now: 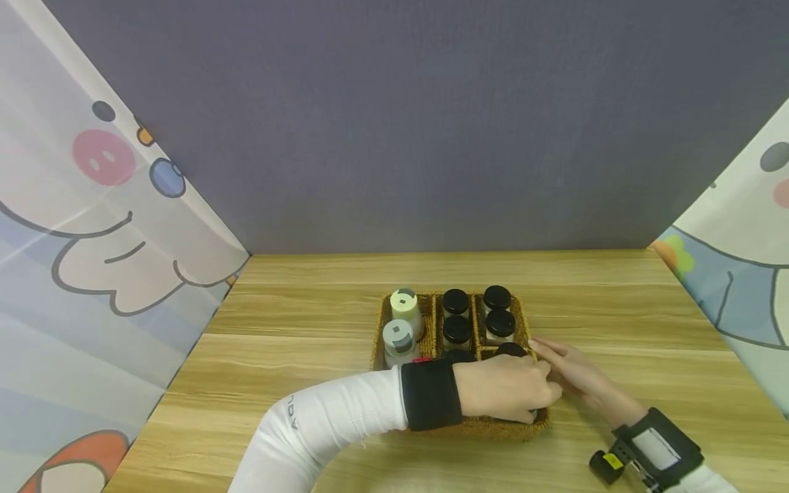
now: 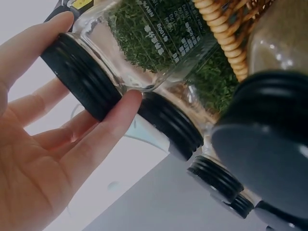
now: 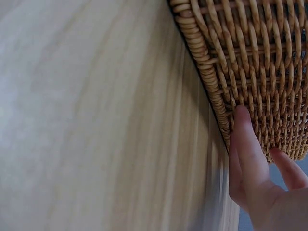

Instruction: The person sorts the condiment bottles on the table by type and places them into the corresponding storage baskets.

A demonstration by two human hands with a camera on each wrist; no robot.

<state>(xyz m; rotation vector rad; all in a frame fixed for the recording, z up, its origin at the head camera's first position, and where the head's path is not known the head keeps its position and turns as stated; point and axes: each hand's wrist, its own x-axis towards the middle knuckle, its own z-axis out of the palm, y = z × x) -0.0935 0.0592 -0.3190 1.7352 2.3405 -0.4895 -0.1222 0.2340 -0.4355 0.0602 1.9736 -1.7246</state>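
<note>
My left hand (image 1: 508, 389) reaches into the front right part of a woven wicker basket (image 1: 493, 431). In the left wrist view its thumb and fingers grip the black lid of a glass spice jar (image 2: 79, 72) with green dried herbs inside. A second black-lidded jar (image 2: 171, 122) stands right beside it, also with green herbs. My right hand (image 1: 579, 376) is at the basket's right side. In the right wrist view its fairly straight fingers (image 3: 248, 144) touch the wicker wall (image 3: 255, 62) near the table.
More black-lidded jars (image 1: 456, 329) fill the basket's middle and right compartments. Two pale-capped bottles (image 1: 403, 301) stand in the left one. The wooden table (image 1: 296, 329) meets a grey panel (image 1: 431, 137) at the back, with cartoon-printed sheets on both sides.
</note>
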